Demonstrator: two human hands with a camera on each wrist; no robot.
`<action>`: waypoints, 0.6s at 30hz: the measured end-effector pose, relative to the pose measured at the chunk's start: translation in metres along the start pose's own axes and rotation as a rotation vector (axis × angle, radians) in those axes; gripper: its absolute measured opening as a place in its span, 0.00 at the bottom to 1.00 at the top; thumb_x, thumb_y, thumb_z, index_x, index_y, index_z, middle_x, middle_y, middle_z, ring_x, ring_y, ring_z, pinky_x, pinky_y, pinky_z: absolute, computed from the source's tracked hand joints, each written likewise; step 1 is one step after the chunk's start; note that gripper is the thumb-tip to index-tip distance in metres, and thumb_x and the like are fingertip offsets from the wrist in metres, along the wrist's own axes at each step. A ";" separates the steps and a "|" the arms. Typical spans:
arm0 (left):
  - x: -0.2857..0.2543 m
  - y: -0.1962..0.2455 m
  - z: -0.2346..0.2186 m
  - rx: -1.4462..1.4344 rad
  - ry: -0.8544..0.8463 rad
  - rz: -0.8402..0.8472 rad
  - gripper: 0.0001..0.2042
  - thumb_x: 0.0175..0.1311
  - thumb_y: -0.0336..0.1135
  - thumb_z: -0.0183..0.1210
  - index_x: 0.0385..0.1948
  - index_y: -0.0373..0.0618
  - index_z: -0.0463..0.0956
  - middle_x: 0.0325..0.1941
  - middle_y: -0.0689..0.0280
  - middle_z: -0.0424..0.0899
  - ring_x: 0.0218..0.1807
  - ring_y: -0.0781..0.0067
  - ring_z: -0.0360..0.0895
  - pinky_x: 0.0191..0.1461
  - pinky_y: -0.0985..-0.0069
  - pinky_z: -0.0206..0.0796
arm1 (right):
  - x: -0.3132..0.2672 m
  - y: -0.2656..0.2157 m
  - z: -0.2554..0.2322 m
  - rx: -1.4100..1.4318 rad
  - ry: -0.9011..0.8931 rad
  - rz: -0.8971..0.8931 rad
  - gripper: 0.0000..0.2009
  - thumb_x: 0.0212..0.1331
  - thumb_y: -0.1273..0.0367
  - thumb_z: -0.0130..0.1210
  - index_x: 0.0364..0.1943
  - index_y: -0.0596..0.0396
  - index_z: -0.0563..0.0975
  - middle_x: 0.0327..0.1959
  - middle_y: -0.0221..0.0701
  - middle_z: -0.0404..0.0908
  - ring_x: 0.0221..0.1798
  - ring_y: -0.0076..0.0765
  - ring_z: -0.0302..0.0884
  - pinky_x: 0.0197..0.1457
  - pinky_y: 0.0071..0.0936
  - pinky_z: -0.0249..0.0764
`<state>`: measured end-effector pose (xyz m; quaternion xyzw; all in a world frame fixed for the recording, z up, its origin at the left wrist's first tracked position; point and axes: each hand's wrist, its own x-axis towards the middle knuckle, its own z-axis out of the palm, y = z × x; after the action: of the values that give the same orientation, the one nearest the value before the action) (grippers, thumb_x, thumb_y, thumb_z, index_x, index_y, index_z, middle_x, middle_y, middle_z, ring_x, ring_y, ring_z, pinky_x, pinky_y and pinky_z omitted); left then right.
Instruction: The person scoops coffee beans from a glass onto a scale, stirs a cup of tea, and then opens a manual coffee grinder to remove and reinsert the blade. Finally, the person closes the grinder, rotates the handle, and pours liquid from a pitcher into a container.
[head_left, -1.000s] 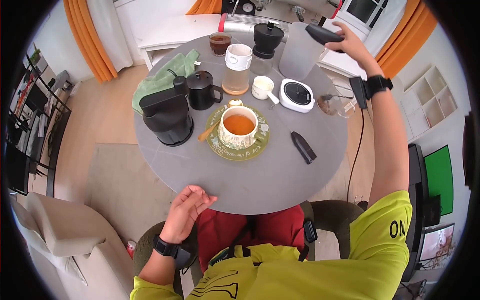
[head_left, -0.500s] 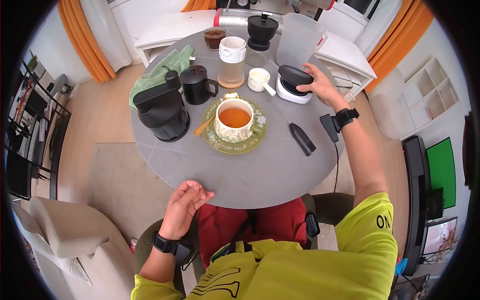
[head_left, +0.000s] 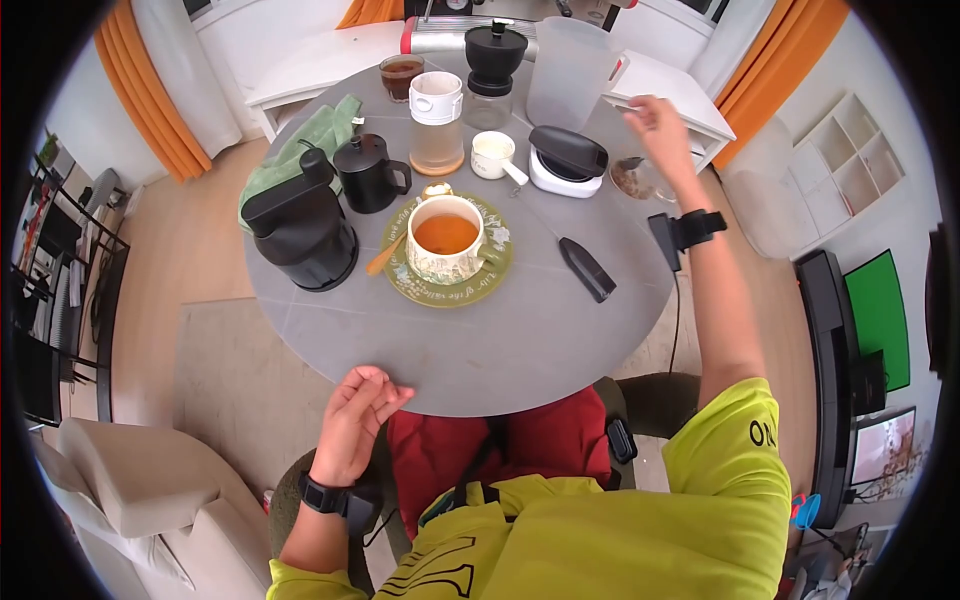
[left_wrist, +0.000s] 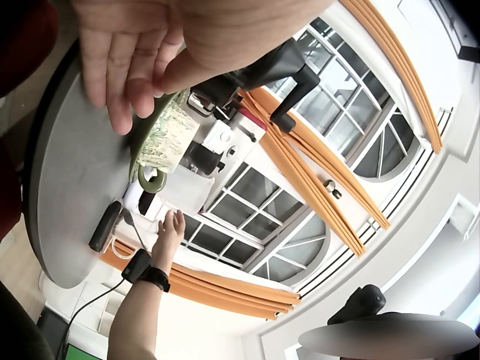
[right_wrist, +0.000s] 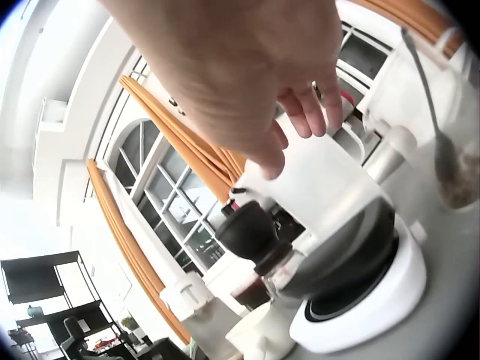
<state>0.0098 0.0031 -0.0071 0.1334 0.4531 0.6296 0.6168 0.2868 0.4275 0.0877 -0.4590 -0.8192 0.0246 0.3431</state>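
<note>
My right hand (head_left: 662, 140) hovers beyond the white scale (head_left: 567, 186) with loosely bent fingers and nothing between them. A black, shallow oval dish-like piece (head_left: 570, 150) sits tilted on the scale, overlapping its round black top in the right wrist view. Close below that hand stands a clear glass (head_left: 632, 180) with brown contents; a dark spoon (right_wrist: 448, 161) leans in it. My left hand (head_left: 358, 415) rests at the near table edge, fingers loosely bent, holding nothing. A patterned cup (head_left: 445, 250) of amber liquid stands on a green saucer (head_left: 480, 285) between the hands.
Around the cup are a black electric device (head_left: 303, 230), a black pot (head_left: 368, 172), a white-topped bottle (head_left: 437, 125) and a small white cup (head_left: 492, 155). A hand grinder (head_left: 493, 60) and a frosted pitcher (head_left: 565, 75) stand behind. A black milk frother (head_left: 587, 270) lies at right.
My right hand has brought the black dish-like piece from beside the pitcher down onto the scale, let it go, and moved away up and right. The left hand has stayed put.
</note>
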 end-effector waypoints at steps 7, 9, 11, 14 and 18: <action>0.001 -0.002 -0.002 0.019 0.002 0.015 0.05 0.71 0.32 0.47 0.38 0.41 0.69 0.32 0.64 0.75 0.44 0.65 0.79 0.57 0.71 0.69 | -0.020 0.043 -0.056 -0.432 -0.193 0.214 0.16 0.59 0.56 0.55 0.36 0.55 0.81 0.32 0.43 0.82 0.40 0.50 0.80 0.45 0.40 0.73; 0.002 -0.002 -0.002 0.022 0.001 0.017 0.05 0.71 0.32 0.47 0.38 0.41 0.69 0.32 0.65 0.76 0.44 0.65 0.79 0.56 0.71 0.69 | -0.025 0.056 -0.051 -0.390 -0.190 0.202 0.17 0.59 0.55 0.54 0.35 0.55 0.81 0.32 0.43 0.82 0.39 0.50 0.80 0.45 0.40 0.73; 0.001 -0.002 -0.001 0.022 -0.002 0.021 0.05 0.71 0.32 0.47 0.38 0.41 0.70 0.31 0.65 0.76 0.44 0.66 0.79 0.56 0.72 0.69 | -0.027 0.062 -0.047 -0.345 -0.188 0.195 0.17 0.59 0.55 0.54 0.34 0.55 0.82 0.33 0.44 0.82 0.39 0.50 0.80 0.44 0.40 0.73; -0.001 -0.001 0.003 0.033 0.022 0.024 0.05 0.71 0.32 0.47 0.38 0.41 0.70 0.31 0.65 0.76 0.43 0.67 0.79 0.55 0.72 0.69 | -0.024 0.061 -0.042 -0.298 -0.213 0.260 0.16 0.58 0.56 0.56 0.33 0.56 0.81 0.32 0.44 0.82 0.39 0.51 0.80 0.44 0.40 0.73; 0.000 -0.002 0.001 0.033 0.015 0.031 0.05 0.71 0.32 0.47 0.38 0.41 0.70 0.31 0.65 0.76 0.43 0.67 0.79 0.55 0.73 0.70 | -0.019 0.056 -0.041 -0.355 -0.145 0.138 0.11 0.57 0.63 0.56 0.32 0.57 0.79 0.30 0.44 0.81 0.37 0.51 0.79 0.41 0.41 0.74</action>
<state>0.0116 0.0030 -0.0081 0.1459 0.4661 0.6323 0.6014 0.3587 0.4341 0.0887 -0.5644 -0.7998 -0.0636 0.1944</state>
